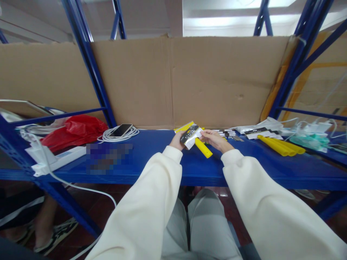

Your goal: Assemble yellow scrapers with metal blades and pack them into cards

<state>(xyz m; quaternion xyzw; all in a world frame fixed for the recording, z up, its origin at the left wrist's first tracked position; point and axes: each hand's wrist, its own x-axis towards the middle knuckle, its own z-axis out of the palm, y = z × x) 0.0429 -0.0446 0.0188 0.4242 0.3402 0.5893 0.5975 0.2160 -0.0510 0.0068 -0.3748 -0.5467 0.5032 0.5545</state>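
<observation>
Between my two hands, above the blue shelf (151, 155), is a black and white printed card (190, 136). My left hand (177, 141) is closed on its left side. The fingers of my right hand (214, 140) pinch its right edge. A yellow tube (203, 148) slants down and right from under the card; whether it is attached to the card I cannot tell. Another yellow piece (184, 127) shows behind the card. Several yellow tubes (280, 146) lie on the right of the shelf, beside a stack of printed cards (261, 133).
At the left are a red plastic bag (76, 131), a phone (121, 130) on a coiled white cable (132, 133), and a white box (65, 157). A cardboard panel (173, 83) stands behind. A person's leg (46, 216) shows at lower left.
</observation>
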